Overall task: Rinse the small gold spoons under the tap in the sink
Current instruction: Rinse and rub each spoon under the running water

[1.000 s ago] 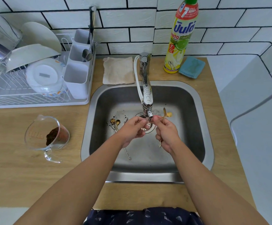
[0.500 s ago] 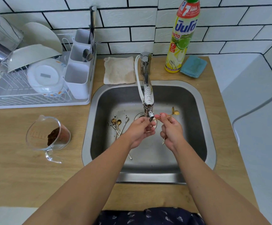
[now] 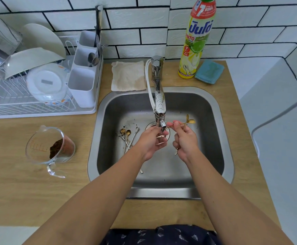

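My right hand [image 3: 185, 140] pinches two small gold spoons [image 3: 190, 121] over the steel sink [image 3: 222, 121]. Their bowls point right. One thin handle runs left to the nozzle of the tap [image 3: 159, 103], the other hangs down past my palm. My left hand [image 3: 151, 140] sits cupped directly under the nozzle, its fingers curled at the end of that handle. Whether water runs is hard to tell. Several more spoons [image 3: 126, 135], gold and silver, lie on the sink floor left of the drain, with dark specks around them.
A clear measuring jug [image 3: 50, 149] with brown grounds stands on the wooden counter to the left. The white dish rack [image 3: 38, 96] holds plates and cutlery at back left. Behind the sink are a beige cloth [image 3: 128, 76], a dish soap bottle [image 3: 197, 41] and a blue sponge [image 3: 209, 71].
Both hands have shifted slightly right under the tap, and the held spoons' bowls now stick out further to the right. The loose spoons in the sink have not moved.
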### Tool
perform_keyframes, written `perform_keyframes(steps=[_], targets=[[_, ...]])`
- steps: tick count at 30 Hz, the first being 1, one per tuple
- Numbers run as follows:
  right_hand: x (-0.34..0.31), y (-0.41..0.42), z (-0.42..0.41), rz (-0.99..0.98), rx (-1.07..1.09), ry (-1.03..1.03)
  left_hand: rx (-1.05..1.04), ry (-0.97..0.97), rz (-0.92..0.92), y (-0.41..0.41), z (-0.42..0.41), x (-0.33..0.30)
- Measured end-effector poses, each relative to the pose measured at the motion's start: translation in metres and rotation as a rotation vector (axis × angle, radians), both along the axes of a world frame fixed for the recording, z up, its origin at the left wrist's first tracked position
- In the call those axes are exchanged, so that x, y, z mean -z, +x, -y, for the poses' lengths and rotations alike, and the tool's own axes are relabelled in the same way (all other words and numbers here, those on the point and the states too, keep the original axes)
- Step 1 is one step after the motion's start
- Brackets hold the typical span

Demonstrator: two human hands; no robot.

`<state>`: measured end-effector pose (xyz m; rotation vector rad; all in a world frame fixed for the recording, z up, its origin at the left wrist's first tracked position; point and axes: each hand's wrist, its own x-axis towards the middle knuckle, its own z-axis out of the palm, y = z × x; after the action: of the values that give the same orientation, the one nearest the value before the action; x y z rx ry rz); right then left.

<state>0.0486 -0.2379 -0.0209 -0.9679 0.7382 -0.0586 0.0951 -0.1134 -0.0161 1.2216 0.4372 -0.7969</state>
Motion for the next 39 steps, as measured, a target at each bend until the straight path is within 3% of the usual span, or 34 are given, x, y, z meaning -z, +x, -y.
perform_keyframes(steps=[5,7,12,16,18,22,24,32,39], targets=[[0.001,0.000,-0.004,0.003,0.003,0.023,0.007,0.222,0.000,0.002,-0.001,0.003],[0.002,-0.001,-0.004,-0.002,0.001,0.016,0.036,0.201,0.038,0.003,-0.003,0.003],[0.005,0.002,-0.003,0.006,0.021,0.024,0.037,-0.068,0.005,0.000,-0.005,0.000],[0.007,0.001,-0.005,0.011,-0.016,0.023,0.003,0.100,-0.067,0.001,-0.001,0.000],[0.008,0.001,-0.007,-0.002,-0.012,0.008,0.034,0.189,0.017,0.000,0.000,0.000],[0.009,0.001,-0.003,-0.056,0.014,-0.060,0.282,0.349,0.404,-0.007,-0.007,-0.001],[0.009,0.002,-0.004,-0.080,-0.013,-0.079,0.358,0.369,0.475,-0.009,-0.014,0.001],[0.010,0.000,-0.031,-0.140,-0.273,-0.062,0.393,0.152,0.274,-0.009,-0.051,-0.002],[0.008,0.009,-0.028,-0.107,-0.161,-0.095,0.643,0.152,0.234,-0.010,-0.088,-0.010]])
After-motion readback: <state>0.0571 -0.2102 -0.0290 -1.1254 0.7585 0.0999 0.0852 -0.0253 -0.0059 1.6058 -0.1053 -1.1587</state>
